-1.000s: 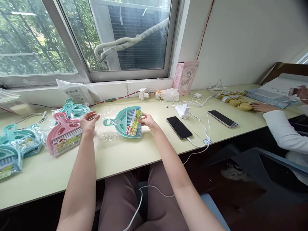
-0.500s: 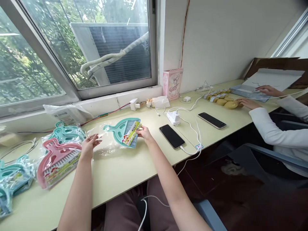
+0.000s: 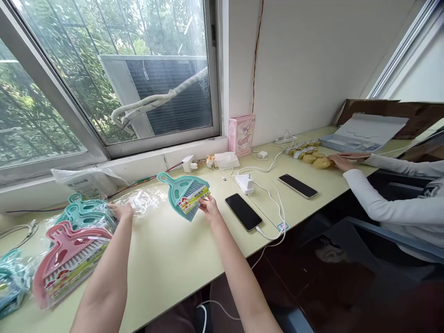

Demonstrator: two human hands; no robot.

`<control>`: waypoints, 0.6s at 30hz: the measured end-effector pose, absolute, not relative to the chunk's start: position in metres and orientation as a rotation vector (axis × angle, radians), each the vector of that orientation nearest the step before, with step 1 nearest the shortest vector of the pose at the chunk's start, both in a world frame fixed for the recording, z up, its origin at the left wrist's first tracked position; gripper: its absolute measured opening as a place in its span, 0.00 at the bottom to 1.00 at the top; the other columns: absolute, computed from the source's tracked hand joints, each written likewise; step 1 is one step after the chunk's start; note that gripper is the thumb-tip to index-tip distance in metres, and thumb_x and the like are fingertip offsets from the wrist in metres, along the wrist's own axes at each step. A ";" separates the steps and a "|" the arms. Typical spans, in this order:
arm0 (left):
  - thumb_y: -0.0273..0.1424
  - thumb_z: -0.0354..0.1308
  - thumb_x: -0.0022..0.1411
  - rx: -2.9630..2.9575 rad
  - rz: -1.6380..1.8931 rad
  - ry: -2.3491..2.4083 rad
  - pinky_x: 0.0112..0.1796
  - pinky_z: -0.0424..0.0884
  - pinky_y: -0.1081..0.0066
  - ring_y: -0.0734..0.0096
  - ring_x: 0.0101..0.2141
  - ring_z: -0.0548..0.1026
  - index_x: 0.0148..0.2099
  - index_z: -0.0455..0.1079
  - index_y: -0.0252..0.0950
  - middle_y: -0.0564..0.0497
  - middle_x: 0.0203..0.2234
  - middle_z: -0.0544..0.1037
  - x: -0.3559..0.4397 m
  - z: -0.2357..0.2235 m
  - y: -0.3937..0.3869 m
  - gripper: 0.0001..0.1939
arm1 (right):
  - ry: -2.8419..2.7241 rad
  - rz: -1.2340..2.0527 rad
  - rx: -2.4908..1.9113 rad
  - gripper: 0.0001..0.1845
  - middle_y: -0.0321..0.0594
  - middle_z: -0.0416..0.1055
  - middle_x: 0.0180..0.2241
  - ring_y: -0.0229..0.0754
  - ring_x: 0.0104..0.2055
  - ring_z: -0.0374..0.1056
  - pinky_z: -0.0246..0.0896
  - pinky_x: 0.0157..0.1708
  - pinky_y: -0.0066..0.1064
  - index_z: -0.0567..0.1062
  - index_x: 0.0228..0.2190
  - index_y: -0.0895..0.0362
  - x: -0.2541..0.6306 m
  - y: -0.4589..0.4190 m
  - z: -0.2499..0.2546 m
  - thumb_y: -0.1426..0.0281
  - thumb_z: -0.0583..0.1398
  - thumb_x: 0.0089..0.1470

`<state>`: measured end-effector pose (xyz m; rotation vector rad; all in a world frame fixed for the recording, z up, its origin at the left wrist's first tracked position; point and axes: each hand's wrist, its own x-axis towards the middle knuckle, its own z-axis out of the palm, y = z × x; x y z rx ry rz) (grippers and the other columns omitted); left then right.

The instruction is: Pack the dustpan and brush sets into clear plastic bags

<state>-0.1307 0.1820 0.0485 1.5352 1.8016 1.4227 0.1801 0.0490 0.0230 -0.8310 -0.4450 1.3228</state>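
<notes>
My right hand [image 3: 209, 206] grips a teal mini dustpan and brush set [image 3: 180, 190] by its lower right edge, where a green printed card crosses the bristles. The dustpan's ring handle points up and left. My left hand [image 3: 122, 211] is by a crumpled clear plastic bag [image 3: 147, 200], next to wrapped teal dustpan sets [image 3: 85, 213]; its fingers are blurred and partly hidden, so I cannot see whether they hold the plastic. A pink dustpan set [image 3: 71, 252], still in clear wrap, lies under the left forearm's outer side.
Another wrapped teal set [image 3: 12, 282] lies at the far left. Two phones [image 3: 243, 212] [image 3: 298, 186], white cables and a charger [image 3: 245, 184] are right of my hand. A pink box [image 3: 242, 135] stands by the wall. A co-worker's hands [image 3: 342, 162] rest beside yellow items [image 3: 321, 162].
The dustpan set has lifted and tilted in my right hand, away from the clear bag. My left hand has moved left, toward the wrapped teal sets. The bag lies further left.
</notes>
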 end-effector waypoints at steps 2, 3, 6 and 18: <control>0.31 0.55 0.58 1.460 1.603 1.963 0.60 0.48 0.36 0.41 0.68 0.50 0.53 0.55 0.35 0.32 0.56 0.66 -0.113 0.046 0.172 0.21 | -0.446 1.324 -0.839 0.20 0.38 0.78 0.29 0.43 0.34 0.78 0.76 0.39 0.36 0.73 0.37 0.56 0.174 0.049 0.022 0.77 0.69 0.40; 0.34 0.56 0.60 1.520 1.701 1.985 0.62 0.48 0.40 0.43 0.69 0.47 0.57 0.55 0.33 0.30 0.61 0.61 -0.102 0.045 0.165 0.25 | -0.448 1.324 -0.846 0.19 0.38 0.78 0.29 0.43 0.34 0.77 0.76 0.39 0.36 0.72 0.37 0.56 0.170 0.049 0.021 0.77 0.69 0.40; 0.51 0.49 0.65 1.570 1.553 1.553 0.62 0.58 0.50 0.50 0.66 0.58 0.59 0.61 0.36 0.34 0.60 0.67 -0.062 0.038 0.137 0.29 | -0.448 1.316 -0.860 0.18 0.37 0.78 0.29 0.43 0.34 0.77 0.76 0.39 0.35 0.72 0.37 0.56 0.160 0.047 0.018 0.78 0.66 0.42; 0.51 0.60 0.59 0.928 1.145 1.188 0.42 0.78 0.58 0.53 0.43 0.81 0.52 0.71 0.41 0.44 0.39 0.82 -0.045 -0.007 0.102 0.26 | -0.587 1.038 -1.383 0.04 0.40 0.78 0.32 0.44 0.36 0.77 0.74 0.34 0.34 0.75 0.33 0.57 0.171 0.059 0.004 0.75 0.59 0.54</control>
